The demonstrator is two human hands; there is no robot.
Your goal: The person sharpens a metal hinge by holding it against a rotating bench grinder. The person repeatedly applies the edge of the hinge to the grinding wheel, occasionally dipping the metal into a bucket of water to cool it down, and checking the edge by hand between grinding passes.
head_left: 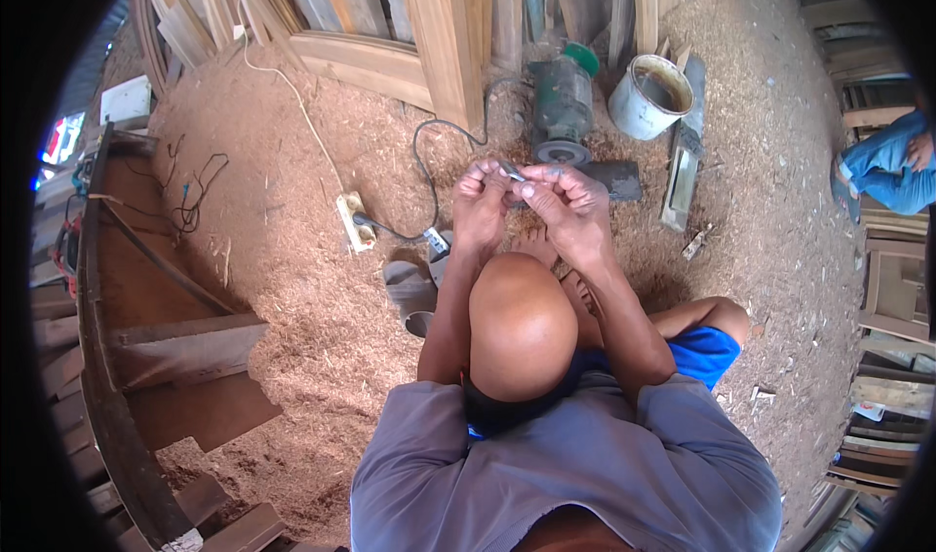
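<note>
Both of my hands are raised close together above my bent knee. My left hand (481,199) is closed, its fingers pinching one end of a small shiny metal piece (515,175). From the other side, my right hand (573,206) grips the same piece between thumb and fingers. Its exact kind is too small to make out, and the fingers cover part of it. Just beyond my hands stands a green bench grinder (564,103), its round grinding wheel (563,152) facing me. The metal piece appears apart from the wheel.
Right of the grinder stands a white bucket (639,108) by a narrow board (681,186). A dark cord runs to a power strip (355,222). Planks (439,45) lean at the back. Sawdust covers the ground. Another person's jeans-clad leg (887,167) shows at far right.
</note>
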